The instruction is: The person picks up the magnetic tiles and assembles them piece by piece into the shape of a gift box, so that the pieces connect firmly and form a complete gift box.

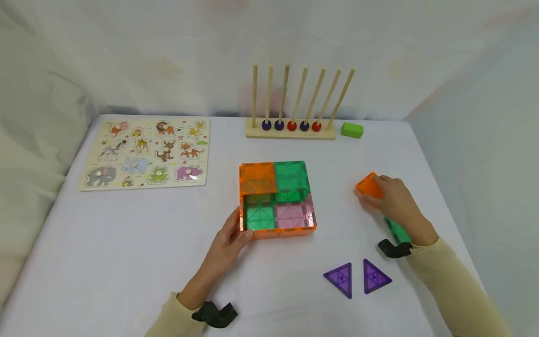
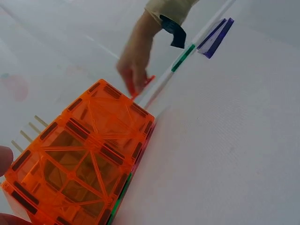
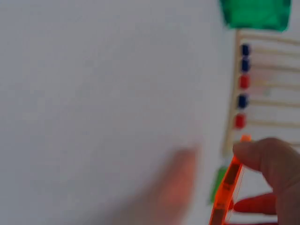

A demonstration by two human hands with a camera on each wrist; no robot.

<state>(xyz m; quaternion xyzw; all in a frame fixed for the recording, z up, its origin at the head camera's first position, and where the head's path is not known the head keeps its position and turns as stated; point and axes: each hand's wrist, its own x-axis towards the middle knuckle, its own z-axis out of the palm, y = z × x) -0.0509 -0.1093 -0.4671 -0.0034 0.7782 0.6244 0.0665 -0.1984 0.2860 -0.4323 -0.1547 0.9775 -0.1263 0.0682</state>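
A low box of see-through magnetic tiles (image 1: 296, 232) stands mid-table. Orange and green tiles cover its back half; green and pink tiles show inside the uncovered front half. My left hand (image 1: 225, 241) holds the box at its front left corner, thumb on the front wall. Over on the right, my right hand (image 1: 396, 199) pinches an orange magnetic tile (image 1: 370, 187) between thumb and fingers; the right wrist view shows this tile (image 3: 225, 190) edge-on. Partly hidden below the right wrist lies a green magnetic tile (image 1: 395, 229).
Two purple triangular tiles (image 1: 342, 279) lie at the front right. At the back stand a wooden peg rack (image 1: 290, 134) with blue and red beads and a green block (image 1: 352, 130). An animal puzzle board (image 1: 145, 182) lies at the back left.
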